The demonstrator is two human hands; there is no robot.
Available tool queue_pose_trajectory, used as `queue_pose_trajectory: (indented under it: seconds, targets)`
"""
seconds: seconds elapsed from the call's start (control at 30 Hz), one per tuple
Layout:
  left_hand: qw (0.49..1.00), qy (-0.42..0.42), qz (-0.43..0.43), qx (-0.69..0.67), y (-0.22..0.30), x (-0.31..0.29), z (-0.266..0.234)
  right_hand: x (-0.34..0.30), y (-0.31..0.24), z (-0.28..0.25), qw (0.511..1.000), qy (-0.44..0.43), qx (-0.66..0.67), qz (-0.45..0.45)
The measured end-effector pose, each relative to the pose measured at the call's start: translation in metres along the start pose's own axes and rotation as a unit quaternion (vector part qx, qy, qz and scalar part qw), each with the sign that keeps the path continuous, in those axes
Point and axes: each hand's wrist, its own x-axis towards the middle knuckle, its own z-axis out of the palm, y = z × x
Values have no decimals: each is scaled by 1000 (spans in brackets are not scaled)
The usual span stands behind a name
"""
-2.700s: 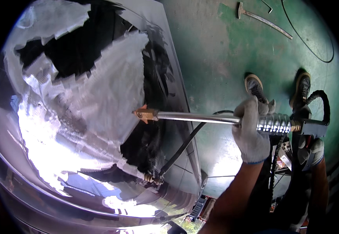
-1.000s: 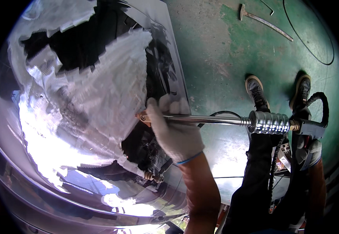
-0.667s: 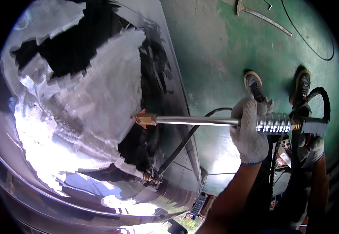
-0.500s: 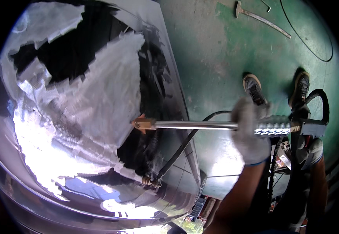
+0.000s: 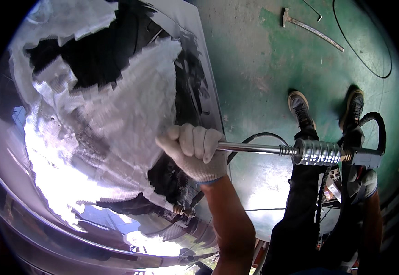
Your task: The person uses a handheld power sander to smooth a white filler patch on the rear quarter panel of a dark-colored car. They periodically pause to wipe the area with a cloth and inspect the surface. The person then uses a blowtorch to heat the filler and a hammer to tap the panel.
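2 gloved hands clamp 1 slide hammer [image 5: 318, 152]: left hand [image 5: 195, 149] on its shaft, right hand [image 5: 362, 183] on its grip.

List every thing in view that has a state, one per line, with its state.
left hand: gloved, shut on the rod near the panel.
right hand: gloved, at the tool handle; grip unclear.
rod: level, tip hidden by the hand.
ribbed weight: back by the handle.
car panel: sanded bare in patches.
hammer: lying on the floor.
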Motion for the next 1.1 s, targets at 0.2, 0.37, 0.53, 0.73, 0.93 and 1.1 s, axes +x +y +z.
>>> queue_pose_trajectory:
  seconds: [0.2,0.37,0.53,0.73,0.93,1.1]
  targets:
    - [991,125,11,42,-2,-8,16,2,9,18,999,21,43,-9]
    - [923,297,113,219,-20,-11,50,6,5,-7,998,-41,36,15]
    - [913,258,124,292,-17,-24,53,8,5,0,999,-14,45,5]
    - [912,284,122,269,-21,-14,63,6,7,3,999,-1,40,-6]
    - [925,230,115,278,-12,-15,52,12,6,-18,998,-47,40,1]
    - [923,243,121,273,-13,-13,51,11,5,-22,997,-57,49,6]
